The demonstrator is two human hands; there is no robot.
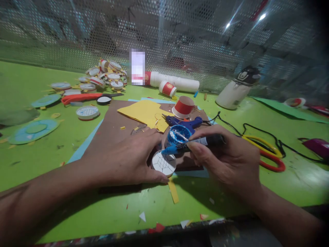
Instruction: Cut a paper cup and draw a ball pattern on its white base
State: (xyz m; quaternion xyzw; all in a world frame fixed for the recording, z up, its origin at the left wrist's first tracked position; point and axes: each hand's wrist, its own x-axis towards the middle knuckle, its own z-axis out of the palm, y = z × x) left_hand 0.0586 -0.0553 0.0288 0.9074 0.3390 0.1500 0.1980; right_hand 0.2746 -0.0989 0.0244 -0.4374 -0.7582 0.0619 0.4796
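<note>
My left hand (pixel 128 156) grips a small white disc (pixel 163 165) by its edge, thumb at the near side. Black lines in a shell-like pattern cover the disc's top. In my right hand (pixel 226 154) is a marker (pixel 195 143) with a dark barrel and a blue front end, its tip at the disc's upper edge. A thin pale stick also shows by the right fingers, over a blue paint pot (pixel 180 133) just behind the disc. Beyond the pot lies a blue glue gun (pixel 182 121). A yellow paper strip (pixel 173 192) sticks out below the disc.
Brown paper (pixel 102 137) lies under the work, with yellow paper (pixel 146 113) and a red paper cup (pixel 183 107) on it. Scissors (pixel 271 154) and a black cord lie right. Finished-looking discs (pixel 108 77) pile at back left. A white bottle (pixel 235 91) stands back right.
</note>
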